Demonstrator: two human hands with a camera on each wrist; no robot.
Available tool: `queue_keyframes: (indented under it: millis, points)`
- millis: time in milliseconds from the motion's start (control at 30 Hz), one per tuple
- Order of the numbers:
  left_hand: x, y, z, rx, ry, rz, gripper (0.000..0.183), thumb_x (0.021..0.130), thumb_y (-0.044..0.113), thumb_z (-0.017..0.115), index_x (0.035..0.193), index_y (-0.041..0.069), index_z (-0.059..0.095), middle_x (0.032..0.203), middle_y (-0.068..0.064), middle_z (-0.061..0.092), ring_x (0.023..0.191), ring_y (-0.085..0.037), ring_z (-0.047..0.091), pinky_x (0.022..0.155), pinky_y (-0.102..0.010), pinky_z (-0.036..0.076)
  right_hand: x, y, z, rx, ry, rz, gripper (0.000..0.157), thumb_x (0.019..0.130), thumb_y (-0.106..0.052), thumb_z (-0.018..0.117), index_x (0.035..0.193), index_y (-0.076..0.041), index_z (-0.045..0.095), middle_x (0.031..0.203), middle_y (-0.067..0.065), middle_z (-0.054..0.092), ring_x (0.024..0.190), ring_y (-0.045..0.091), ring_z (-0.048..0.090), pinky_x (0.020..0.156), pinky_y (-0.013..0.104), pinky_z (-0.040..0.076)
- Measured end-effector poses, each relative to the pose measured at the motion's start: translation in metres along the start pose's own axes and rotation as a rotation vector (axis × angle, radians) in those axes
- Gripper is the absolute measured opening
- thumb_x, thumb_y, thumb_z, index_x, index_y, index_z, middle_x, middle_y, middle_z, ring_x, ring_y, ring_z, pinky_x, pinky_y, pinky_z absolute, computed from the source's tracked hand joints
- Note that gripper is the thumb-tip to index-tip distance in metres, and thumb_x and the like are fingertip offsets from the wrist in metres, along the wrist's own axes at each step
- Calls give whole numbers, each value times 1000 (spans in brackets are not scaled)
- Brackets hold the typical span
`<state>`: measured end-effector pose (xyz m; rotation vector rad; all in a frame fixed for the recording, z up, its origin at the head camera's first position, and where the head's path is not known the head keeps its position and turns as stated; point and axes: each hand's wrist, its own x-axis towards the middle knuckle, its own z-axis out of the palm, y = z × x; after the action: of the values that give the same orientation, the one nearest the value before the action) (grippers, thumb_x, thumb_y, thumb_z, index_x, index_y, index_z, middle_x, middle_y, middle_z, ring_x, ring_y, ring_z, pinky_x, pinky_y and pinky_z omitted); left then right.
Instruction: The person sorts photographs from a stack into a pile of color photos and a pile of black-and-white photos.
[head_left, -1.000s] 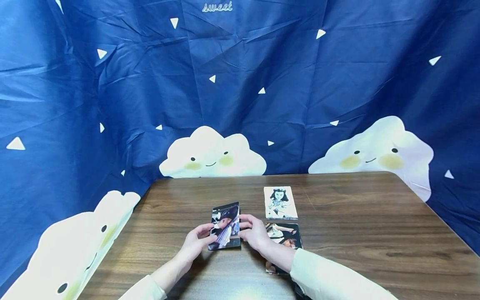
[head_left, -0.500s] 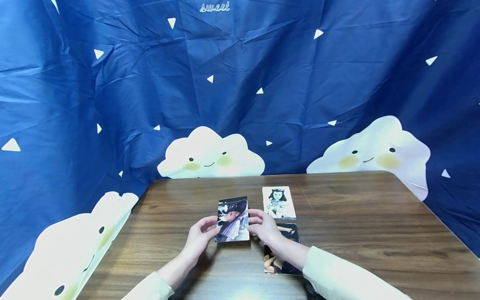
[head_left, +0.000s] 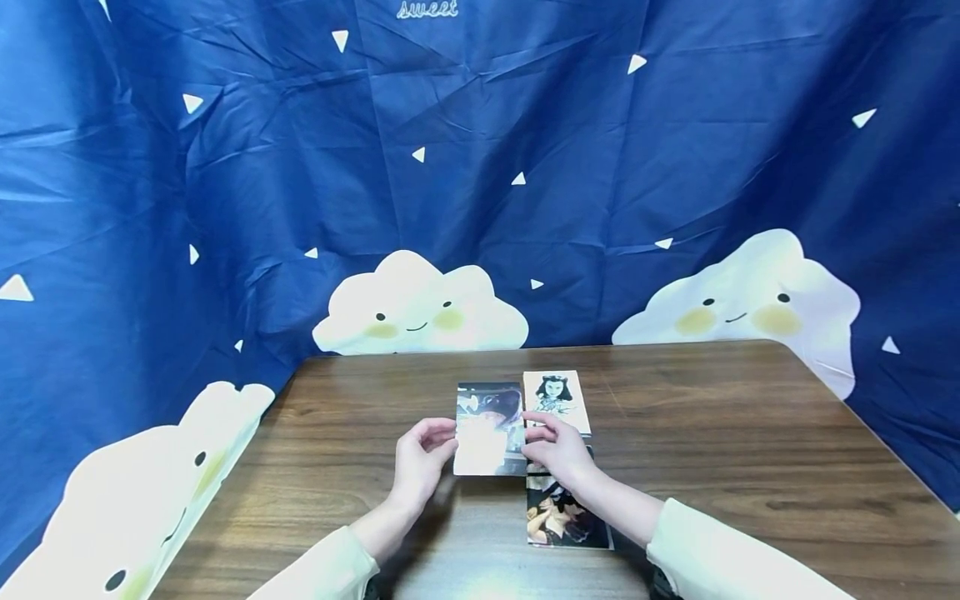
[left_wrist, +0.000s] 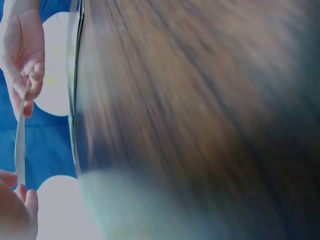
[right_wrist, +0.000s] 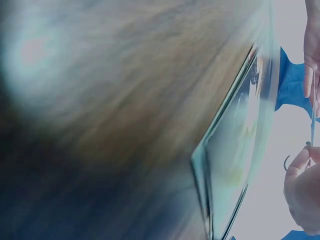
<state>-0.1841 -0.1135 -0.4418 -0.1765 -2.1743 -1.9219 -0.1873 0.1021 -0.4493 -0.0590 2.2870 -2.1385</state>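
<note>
A glossy picture card (head_left: 489, 429) is held up over the middle of the table, glare whitening its lower left. My left hand (head_left: 420, 462) pinches its left edge between thumb and fingers. At its right edge my right hand (head_left: 558, 450) grips it the same way. Seen edge-on, the card (left_wrist: 20, 145) is a thin strip between both hands in the left wrist view. Just right of it lies a white picture (head_left: 555, 398) with a drawn figure. Nearer me is a dark picture (head_left: 566, 517), partly covered by my right hand and wrist.
The wooden table (head_left: 720, 467) extends wide to the right and ends at a straight far edge. Behind it hangs a blue curtain (head_left: 480, 167) with smiling clouds. In the right wrist view a low stack of pictures (right_wrist: 230, 150) lies on the tabletop.
Both hands have carried the picture card right and slightly away from me, toward the white picture. It has turned from tilted to nearly straight, and glare now covers part of it.
</note>
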Motion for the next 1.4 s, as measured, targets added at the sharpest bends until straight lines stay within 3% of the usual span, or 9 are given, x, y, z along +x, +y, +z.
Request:
queue_keyframes:
  millis: [200, 467, 667, 933, 1400]
  points:
    - [1, -18, 14, -7, -24, -13, 25, 79, -13, 69, 104, -7, 66, 96, -19, 69, 91, -29, 67, 77, -21, 51, -9, 0, -21, -52, -15, -33, 49, 80, 12, 65, 128, 8, 54, 91, 13, 69, 74, 15, 65, 59, 21, 48]
    - [-8, -17, 30, -51, -154, -44, 41, 79, -14, 69, 119, -8, 58, 117, -22, 63, 93, -32, 66, 82, -26, 51, -23, 4, -51, -105, -111, -73, 49, 83, 11, 64, 129, 13, 49, 89, 15, 66, 73, 15, 63, 59, 27, 51]
    - [-18, -16, 41, -41, -248, -86, 50, 78, -16, 68, 125, -10, 55, 105, -19, 68, 87, -25, 65, 77, -21, 51, -35, 9, -68, -106, -169, -92, 53, 81, 12, 66, 129, 17, 44, 88, 19, 65, 67, 13, 62, 58, 28, 53]
    - [-29, -18, 51, 23, -354, -104, 49, 75, -16, 70, 122, -10, 58, 96, -11, 69, 82, -21, 67, 76, -20, 52, -48, 17, -85, -200, -191, -82, 52, 78, 10, 69, 124, 18, 45, 82, 15, 65, 65, 13, 60, 56, 28, 52]
    - [-29, -28, 63, 6, -422, -126, 47, 72, -20, 71, 117, -15, 59, 92, -17, 69, 81, -27, 68, 67, -18, 52, -51, 30, -96, -241, -225, -59, 60, 79, 10, 68, 131, 20, 39, 79, 12, 64, 59, 14, 57, 49, 27, 47]
